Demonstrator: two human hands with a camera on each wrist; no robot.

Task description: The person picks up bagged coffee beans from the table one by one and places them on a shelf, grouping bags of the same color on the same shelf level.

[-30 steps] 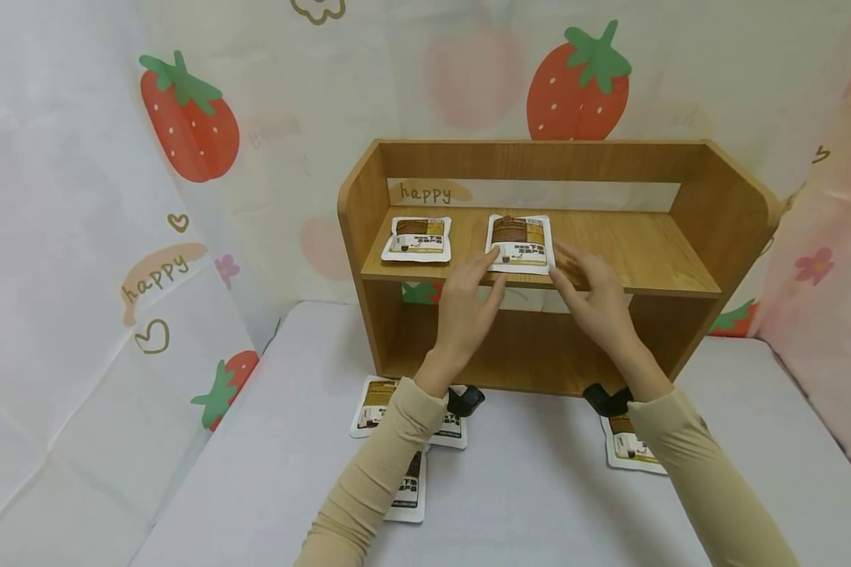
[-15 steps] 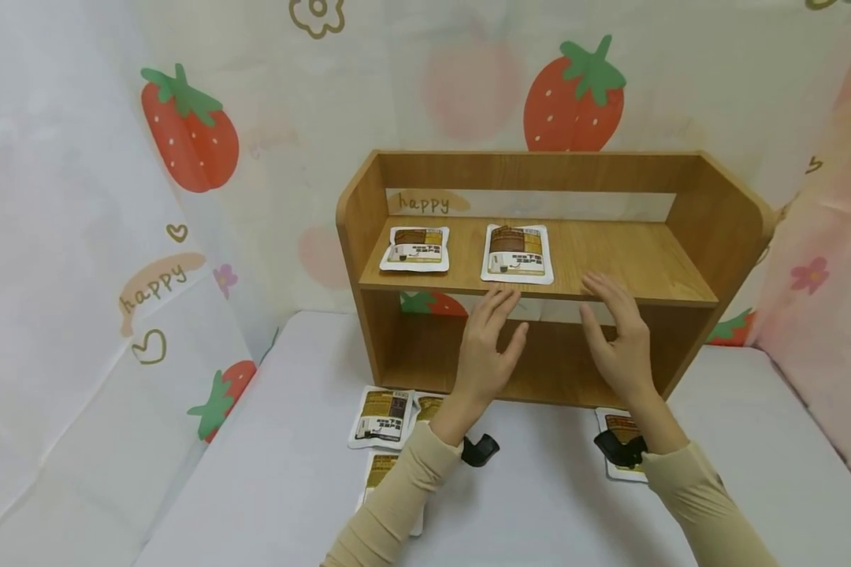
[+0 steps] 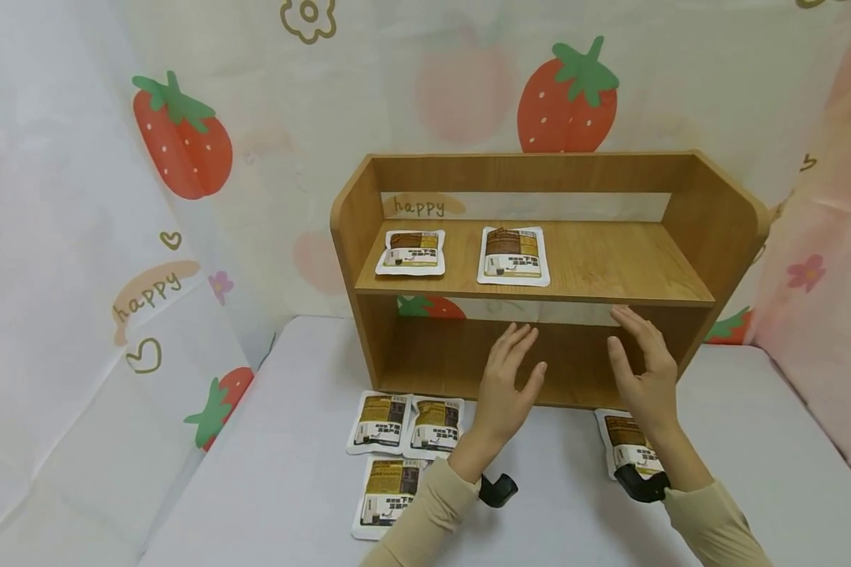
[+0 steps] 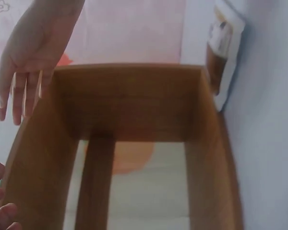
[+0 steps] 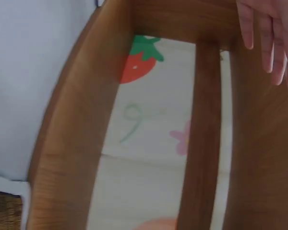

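Note:
Two flat white-edged pouches with brown and yellow print lie on the upper board of a wooden shelf (image 3: 610, 260): a left pouch (image 3: 411, 253) and a middle pouch (image 3: 514, 257). Both hands hang in the air before the shelf's lower opening, holding nothing. The left hand (image 3: 505, 394) has its fingers extended upward, below the middle pouch. Farther right, the right hand (image 3: 648, 374) is held with fingers spread from the thumb, overlapping the shelf's lower right part. In the left wrist view, the left fingertips (image 4: 1, 213) show at the lower left and the right hand (image 4: 36, 52) at the upper left.
Three more pouches lie on the white table at the left: a rear pouch (image 3: 379, 423), a second pouch (image 3: 434, 425) beside it and a front pouch (image 3: 388, 492), partly behind the left sleeve. Another pouch (image 3: 627, 437) lies at the right, partly covered by the right wrist.
Both hands have left the middle pouch on the upper board, drawing back and down toward the person, and moved somewhat right and farther apart. The pouch stays on the shelf.

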